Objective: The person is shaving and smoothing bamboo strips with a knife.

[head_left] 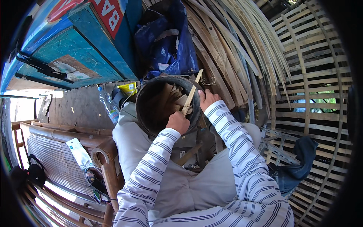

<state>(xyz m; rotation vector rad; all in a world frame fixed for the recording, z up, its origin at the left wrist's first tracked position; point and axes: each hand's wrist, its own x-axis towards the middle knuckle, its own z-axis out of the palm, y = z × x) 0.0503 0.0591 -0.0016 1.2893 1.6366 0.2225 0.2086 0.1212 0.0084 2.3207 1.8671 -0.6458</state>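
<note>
A dark round bucket [142,99] stands between my knees, with several pale wood or bamboo pieces [177,99] inside. My left hand [178,123] is closed around the lower end of a thin bamboo strip [190,99]. This strip slants up across the bucket's opening, its far end rising past the rim. At the bucket's right edge, my right hand [208,100] is closed, its thumb up beside the strip. The fingers curl down out of sight, so whatever they grip is hidden.
Long bamboo strips [234,45] lie piled at the far right, beside a blue plastic sack [166,45]. A teal cabinet [90,49] stands far left, near a plastic bottle [109,105]. At left is a bamboo bench [60,151]; at right, a slatted bamboo wall [314,75] and dark cloth [298,162].
</note>
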